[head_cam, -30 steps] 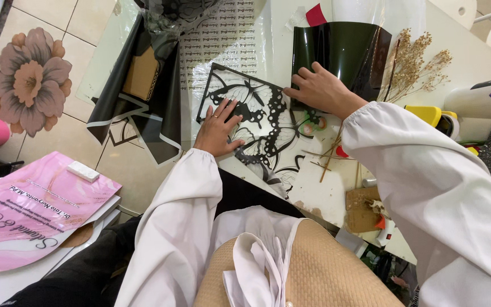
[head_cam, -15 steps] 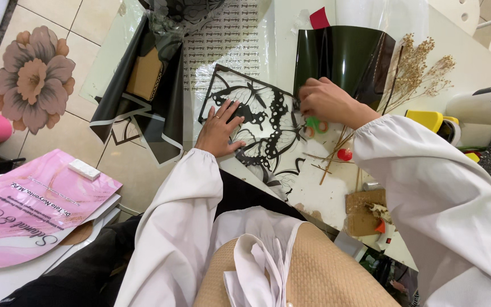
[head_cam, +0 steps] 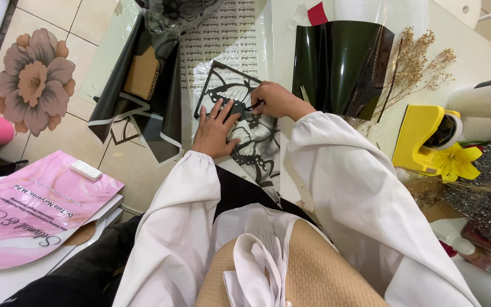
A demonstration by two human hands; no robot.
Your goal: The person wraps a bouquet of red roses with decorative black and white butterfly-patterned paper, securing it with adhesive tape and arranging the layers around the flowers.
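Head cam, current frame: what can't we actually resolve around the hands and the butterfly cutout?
- Tool in the right hand: thin, dark, too small to identify; fingers cover most of it.
- Butterfly cutout: lower part hidden by both sleeves.
- Left hand: palm contact underneath not visible.
- Yellow tape dispenser: contents too dark to tell.

Both hands hide part of the butterfly cutout (head_cam: 245, 133).
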